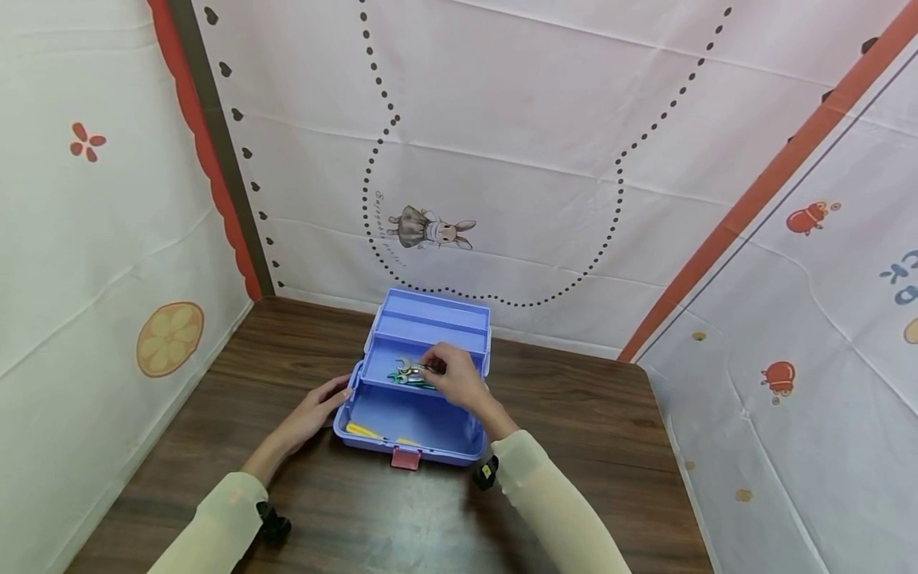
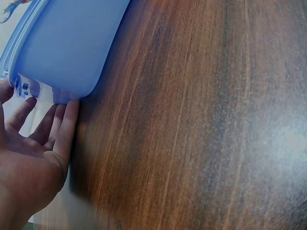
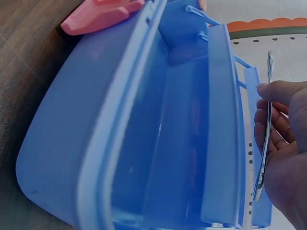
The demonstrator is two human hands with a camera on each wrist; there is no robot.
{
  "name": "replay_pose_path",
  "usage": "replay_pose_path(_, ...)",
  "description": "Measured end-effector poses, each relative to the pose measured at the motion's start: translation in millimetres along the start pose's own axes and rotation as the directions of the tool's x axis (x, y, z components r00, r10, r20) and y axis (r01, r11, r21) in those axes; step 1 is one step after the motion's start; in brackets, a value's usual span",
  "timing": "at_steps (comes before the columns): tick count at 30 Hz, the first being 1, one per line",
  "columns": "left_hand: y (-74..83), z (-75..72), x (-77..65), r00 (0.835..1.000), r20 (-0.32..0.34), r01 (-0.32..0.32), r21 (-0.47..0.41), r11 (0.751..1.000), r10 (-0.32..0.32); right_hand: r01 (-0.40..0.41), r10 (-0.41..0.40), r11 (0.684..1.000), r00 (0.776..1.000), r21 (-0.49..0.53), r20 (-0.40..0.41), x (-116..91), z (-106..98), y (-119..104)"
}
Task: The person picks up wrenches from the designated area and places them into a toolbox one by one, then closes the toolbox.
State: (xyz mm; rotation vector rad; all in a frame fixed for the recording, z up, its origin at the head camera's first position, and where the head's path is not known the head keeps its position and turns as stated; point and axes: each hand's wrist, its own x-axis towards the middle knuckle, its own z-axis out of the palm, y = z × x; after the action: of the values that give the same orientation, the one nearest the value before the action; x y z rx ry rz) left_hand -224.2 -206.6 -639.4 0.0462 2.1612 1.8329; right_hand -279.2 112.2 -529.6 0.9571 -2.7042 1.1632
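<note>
A blue toolbox (image 1: 410,456) stands on the table with its stepped trays (image 1: 433,316) raised at the back. My right hand (image 1: 455,379) is over the lowest tray and pinches a silver wrench (image 3: 268,129) between thumb and fingers; the right wrist view shows it edge-on. Several wrenches (image 1: 410,381), some greenish, lie in that tray, partly hidden by the hand. With fingers fairly straight, my left hand (image 1: 308,416) touches the toolbox's left end, as the left wrist view also shows. Yellow-handled tools (image 1: 364,431) lie in the bottom compartment.
A red latch (image 1: 406,458) hangs at the toolbox's front. The dark wooden table (image 1: 574,446) extends on both sides of it. Printed white cloth walls (image 1: 516,199) enclose the table at the back, left and right.
</note>
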Motion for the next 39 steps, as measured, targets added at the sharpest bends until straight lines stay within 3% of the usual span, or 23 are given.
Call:
replay_pose_path(9,1.0,0.7,1.2,1.0,0.0,0.001,0.002,1.0,-0.001,-0.03,0.029,0.999,0.999,-0.043,-0.025,-1.3,7.5,8.9)
replay_pose_path(23,1.9,3.7,1.1,1.0,-0.002,0.009,0.003,1.0,-0.009,-0.06,0.06,0.996,0.998,-0.071,-0.001,-4.7,13.9,16.8)
replay_pose_path(34,0.5,2.2,2.7,1.0,-0.011,0.014,0.0,1.0,-0.014,-0.015,0.011,0.997,0.999,-0.079,-0.048,-5.2,16.5,17.4)
replay_pose_path(39,-0.5,2.7,0.4,1.0,-0.016,0.009,0.011,1.0,-0.009,0.015,-0.015,1.0,0.998,-0.008,-0.062,-11.7,6.7,14.8)
